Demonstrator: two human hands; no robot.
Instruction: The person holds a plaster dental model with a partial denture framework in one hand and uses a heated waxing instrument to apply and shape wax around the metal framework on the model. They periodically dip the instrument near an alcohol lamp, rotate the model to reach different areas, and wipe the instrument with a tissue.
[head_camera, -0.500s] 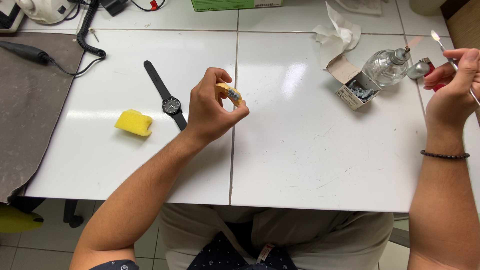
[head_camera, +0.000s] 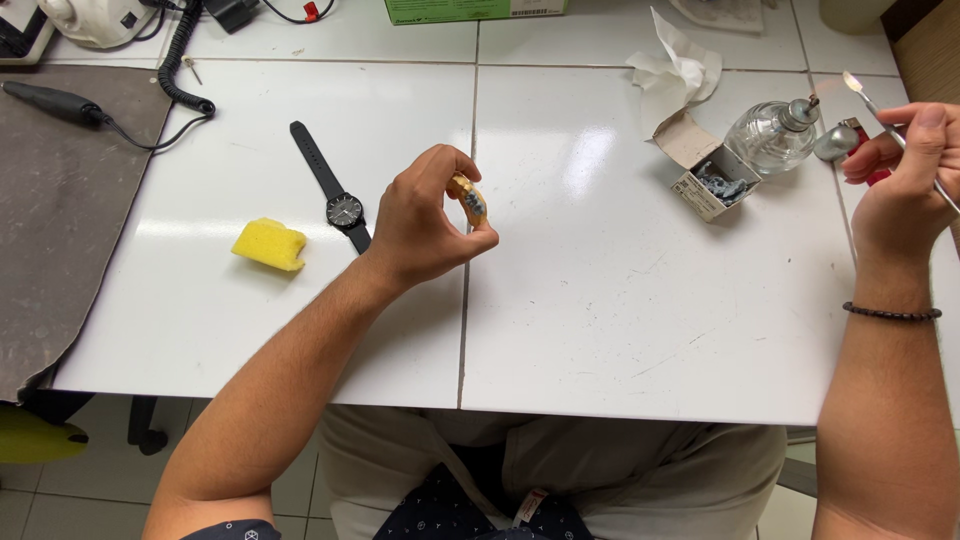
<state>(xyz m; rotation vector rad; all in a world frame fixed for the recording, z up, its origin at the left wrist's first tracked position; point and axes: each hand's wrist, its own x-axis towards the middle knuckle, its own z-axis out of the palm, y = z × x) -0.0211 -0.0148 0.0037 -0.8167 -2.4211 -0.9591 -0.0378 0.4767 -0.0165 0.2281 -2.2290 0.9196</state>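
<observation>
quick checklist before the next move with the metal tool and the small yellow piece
1. Left hand grips the small yellow piece with grey inlay: ok, pinched between the fingertips above the white tiled table.
2. Right hand holds the thin metal spatula tool: ok.
3. Tool tip at the wick of the clear glass spirit burner: ok, close beside it.
4. Flame lit: cannot tell.
5. Crumpled white tissue away from the burner: not ok, it lies close behind.
6. Open small cardboard box within reach: ok.

Glossy white tiled table (head_camera: 620, 300); porous yellow sponge (head_camera: 268, 244); clear glass burner (head_camera: 770, 135); crumpled paper tissue (head_camera: 675, 72).
</observation>
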